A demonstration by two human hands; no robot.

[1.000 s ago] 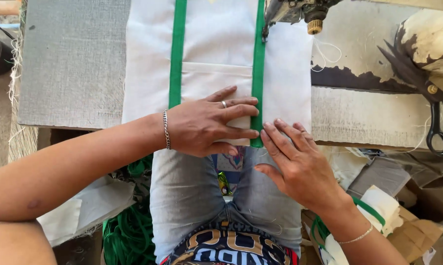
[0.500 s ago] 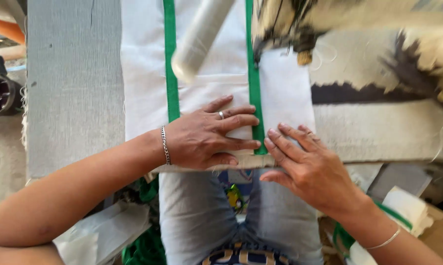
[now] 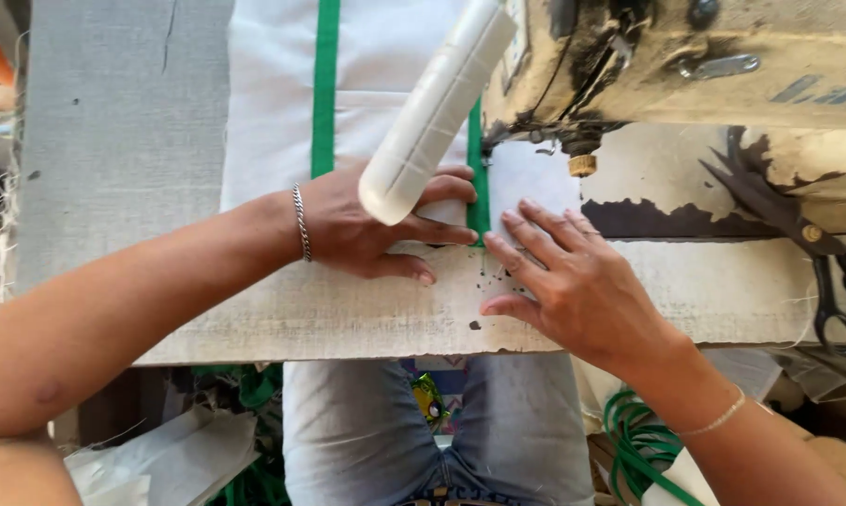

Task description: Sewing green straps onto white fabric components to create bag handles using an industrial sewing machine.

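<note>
A white fabric piece [image 3: 273,122] with two green stripes [image 3: 325,84] lies flat on the grey work table [image 3: 113,169]. My left hand [image 3: 371,230] presses flat on its near edge, beside the right green stripe. My right hand [image 3: 573,276] rests flat with fingers spread on the fabric's right corner, just in front of the worn cream sewing machine [image 3: 685,66]. A white tape-wrapped tube [image 3: 437,108] juts over my left hand and hides part of it. The machine's needle area [image 3: 582,155] sits just beyond my right fingertips.
Black scissors [image 3: 816,253] lie on the table at the right, under the machine. Below the table edge are my jeans-clad legs [image 3: 432,431], green strap coils [image 3: 638,440] and white scraps [image 3: 160,459]. The table's left edge is frayed [image 3: 10,187].
The view has moved closer and the fabric has slid away from me toward the machine. Both hands moved with it, now resting near the needle; the white tube now looms over my left hand.
</note>
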